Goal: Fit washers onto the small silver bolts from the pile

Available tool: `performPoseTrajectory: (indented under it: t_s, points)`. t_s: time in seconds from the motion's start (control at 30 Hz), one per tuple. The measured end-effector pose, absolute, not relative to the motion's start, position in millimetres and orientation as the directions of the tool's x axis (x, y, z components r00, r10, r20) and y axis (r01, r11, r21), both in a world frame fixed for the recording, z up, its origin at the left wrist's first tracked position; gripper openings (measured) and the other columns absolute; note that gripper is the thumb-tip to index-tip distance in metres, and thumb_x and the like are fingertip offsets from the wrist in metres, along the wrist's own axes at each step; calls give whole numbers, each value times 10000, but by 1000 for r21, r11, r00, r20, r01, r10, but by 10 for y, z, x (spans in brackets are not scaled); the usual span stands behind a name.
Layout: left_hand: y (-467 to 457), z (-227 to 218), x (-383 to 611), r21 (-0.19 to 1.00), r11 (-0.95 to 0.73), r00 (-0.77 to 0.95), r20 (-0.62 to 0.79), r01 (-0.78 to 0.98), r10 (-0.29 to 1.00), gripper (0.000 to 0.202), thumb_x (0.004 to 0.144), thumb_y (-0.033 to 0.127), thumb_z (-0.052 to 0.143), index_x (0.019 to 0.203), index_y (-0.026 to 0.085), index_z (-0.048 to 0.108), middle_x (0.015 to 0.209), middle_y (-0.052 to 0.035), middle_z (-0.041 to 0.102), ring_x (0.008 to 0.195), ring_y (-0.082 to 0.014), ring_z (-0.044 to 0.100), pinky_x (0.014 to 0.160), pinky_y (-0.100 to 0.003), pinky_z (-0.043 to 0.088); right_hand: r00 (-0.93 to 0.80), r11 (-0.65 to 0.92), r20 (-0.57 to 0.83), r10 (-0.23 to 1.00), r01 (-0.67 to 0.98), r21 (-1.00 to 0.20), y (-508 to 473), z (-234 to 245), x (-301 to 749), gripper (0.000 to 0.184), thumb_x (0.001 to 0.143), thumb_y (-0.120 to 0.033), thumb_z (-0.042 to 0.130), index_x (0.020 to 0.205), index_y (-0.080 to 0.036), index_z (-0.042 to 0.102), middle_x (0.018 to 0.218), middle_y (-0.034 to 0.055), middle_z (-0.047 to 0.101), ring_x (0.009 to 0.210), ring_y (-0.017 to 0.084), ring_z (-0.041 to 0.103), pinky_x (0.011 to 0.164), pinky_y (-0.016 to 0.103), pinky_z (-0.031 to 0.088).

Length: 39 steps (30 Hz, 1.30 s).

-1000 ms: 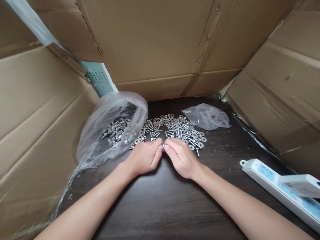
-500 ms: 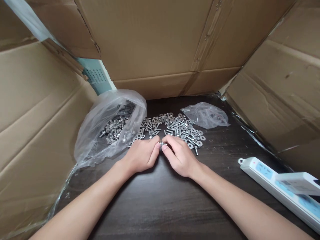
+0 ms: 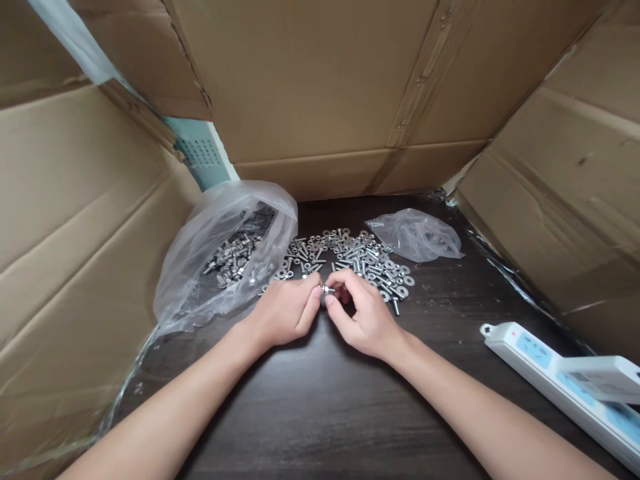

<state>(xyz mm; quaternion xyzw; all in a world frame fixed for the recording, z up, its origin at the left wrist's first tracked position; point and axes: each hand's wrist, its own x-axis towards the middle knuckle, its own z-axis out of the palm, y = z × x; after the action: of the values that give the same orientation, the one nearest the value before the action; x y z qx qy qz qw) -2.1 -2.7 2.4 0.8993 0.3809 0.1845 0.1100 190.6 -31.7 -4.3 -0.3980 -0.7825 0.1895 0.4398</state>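
Note:
My left hand (image 3: 286,312) and my right hand (image 3: 364,315) meet fingertip to fingertip over a dark wooden table (image 3: 320,400). Between them they pinch a small silver bolt (image 3: 327,289) with a washer or nut on it. Both hands are closed in a pinch. Just beyond the fingers lies a loose pile of silver bolts, nuts and washers (image 3: 350,260). A large clear plastic bag (image 3: 225,257) holding more bolts lies open at the left of the pile.
A smaller crumpled clear bag (image 3: 415,235) lies right of the pile. Cardboard sheets (image 3: 320,87) wall in the table at the back, left and right. A white power strip (image 3: 565,380) lies at the right front edge.
The hands have stayed together at the front of the pile; the right fingers have shifted on the bolt and now curl more. The view has moved slightly.

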Motion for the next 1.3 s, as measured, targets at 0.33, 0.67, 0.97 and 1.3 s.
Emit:
performPoseTrajectory:
  t_s: [0.33,0.67,0.97,1.3]
  points:
    - [-37,16,-21,341,-708,665,253,619,703,248,1054,303,227,864,230,370,690,-14,587,573,-216,590,561,-327,335,-327,589,489,808,436,-680,-281,-58,1911,178,1057,-226,437,896,-210,512,798,22,578,722,195,541,700,341,394]
    - [-33,-26,-17,316,-725,648,325,612,688,241,1066,287,240,862,235,356,663,7,550,542,-211,563,542,-323,310,-362,549,417,834,465,-694,-292,-33,1927,166,1018,-237,448,860,-208,492,753,12,557,694,197,514,697,336,361]
    - [-21,4,1,278,-736,676,292,617,677,233,1058,280,229,857,236,338,682,0,560,556,-216,578,545,-319,327,-355,556,429,830,481,-678,-282,-51,1919,295,1044,-256,402,753,-212,385,677,-4,478,630,177,456,651,333,308]
    - [-28,11,-2,268,-716,676,237,644,697,256,1055,312,213,867,228,363,688,-11,569,575,-227,597,548,-321,305,-364,578,451,815,457,-676,-265,-87,1929,313,1062,-259,399,753,-212,392,674,-7,469,629,171,455,648,331,323]
